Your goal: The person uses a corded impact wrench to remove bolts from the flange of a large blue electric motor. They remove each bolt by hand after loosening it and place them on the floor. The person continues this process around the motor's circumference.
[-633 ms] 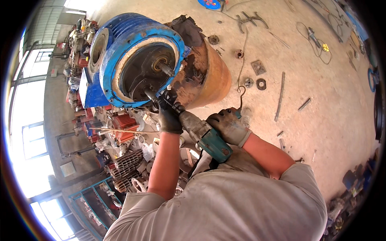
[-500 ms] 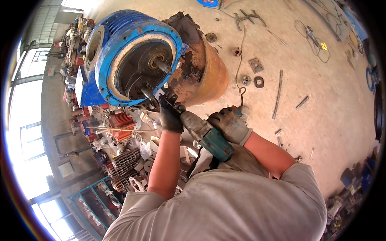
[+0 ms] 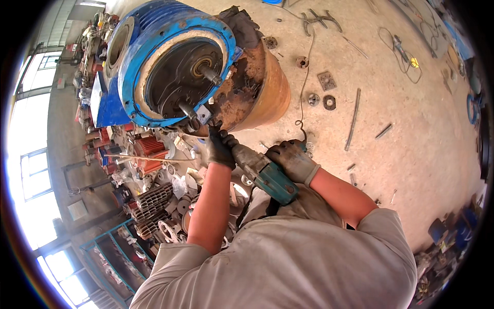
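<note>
My left hand, in a dark glove, closes around the front end of a teal and grey corded impact wrench. My right hand, also gloved, grips the wrench's handle, which is mostly hidden under the fingers. Just beyond my left hand stands a blue ring-flanged machine housing. Two shafts stick out of its dark inner face: an upper shaft and a lower shaft. A small square metal plate sits beside the lower shaft, close to my left fingertips. The wrench's tip is hidden by my left hand.
The housing rests on a rusty drum with a dark cloth on top. On the floor to the right lie a power cord, a square plate, a puller and a metal bar. Red motors and piled parts fill the left.
The housing has shifted up and slightly left in the picture. A gap now shows between my left fingers and the small plate, which is more visible. Both hands keep their hold.
</note>
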### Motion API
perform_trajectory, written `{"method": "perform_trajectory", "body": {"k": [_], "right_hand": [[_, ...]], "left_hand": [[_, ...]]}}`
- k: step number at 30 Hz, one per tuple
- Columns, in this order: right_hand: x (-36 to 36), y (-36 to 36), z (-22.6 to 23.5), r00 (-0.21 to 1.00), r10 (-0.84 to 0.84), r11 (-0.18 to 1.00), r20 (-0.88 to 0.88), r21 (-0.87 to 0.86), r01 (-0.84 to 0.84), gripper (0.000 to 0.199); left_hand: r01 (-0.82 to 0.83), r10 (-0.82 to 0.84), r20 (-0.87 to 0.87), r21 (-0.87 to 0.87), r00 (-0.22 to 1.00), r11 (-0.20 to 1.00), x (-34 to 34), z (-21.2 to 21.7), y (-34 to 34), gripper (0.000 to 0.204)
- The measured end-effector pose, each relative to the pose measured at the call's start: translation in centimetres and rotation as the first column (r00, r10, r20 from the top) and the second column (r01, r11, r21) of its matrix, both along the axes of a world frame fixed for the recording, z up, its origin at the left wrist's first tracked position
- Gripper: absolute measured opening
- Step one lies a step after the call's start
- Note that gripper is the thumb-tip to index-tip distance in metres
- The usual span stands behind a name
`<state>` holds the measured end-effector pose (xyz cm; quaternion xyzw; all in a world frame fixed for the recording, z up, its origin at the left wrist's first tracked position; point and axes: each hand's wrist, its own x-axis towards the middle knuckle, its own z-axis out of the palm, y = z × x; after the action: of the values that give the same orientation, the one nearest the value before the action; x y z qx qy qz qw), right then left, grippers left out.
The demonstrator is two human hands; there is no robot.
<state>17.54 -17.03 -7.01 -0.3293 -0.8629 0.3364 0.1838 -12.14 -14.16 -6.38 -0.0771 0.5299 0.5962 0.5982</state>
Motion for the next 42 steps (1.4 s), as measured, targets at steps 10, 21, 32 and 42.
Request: {"method": "perform_trajectory", "body": {"k": [10, 21, 32, 42], "right_hand": [[-0.8, 0.1, 0.0, 0.996, 0.08, 0.992, 0.03, -0.095, -0.077, 0.044], [-3.0, 0.8, -0.8, 0.998, 0.056, 0.996, 0.005, -0.073, -0.055, 0.042], [-4.9, 1.5, 0.1, 0.999, 0.041, 0.999, 0.002, -0.031, -0.041, 0.039], [-5.3, 1.2, 1.5, 0.988, 0.015, 0.961, -0.154, -0.269, -0.056, 0.056]], "left_hand": [[-0.022, 0.023, 0.048, -0.02, 0.999, 1.0, -0.7, -0.3, -1.2, 0.035], [-0.112, 0.108, -0.059, -0.068, 0.992, 0.991, -1.5, -0.5, 0.6, 0.029], [-0.007, 0.01, 0.071, -0.037, 0.997, 0.999, -4.8, -0.6, 0.5, 0.028], [0.037, -0.06, 0.125, 0.183, 0.99, 0.982, -1.7, 3.9, -2.5, 0.053]]}}
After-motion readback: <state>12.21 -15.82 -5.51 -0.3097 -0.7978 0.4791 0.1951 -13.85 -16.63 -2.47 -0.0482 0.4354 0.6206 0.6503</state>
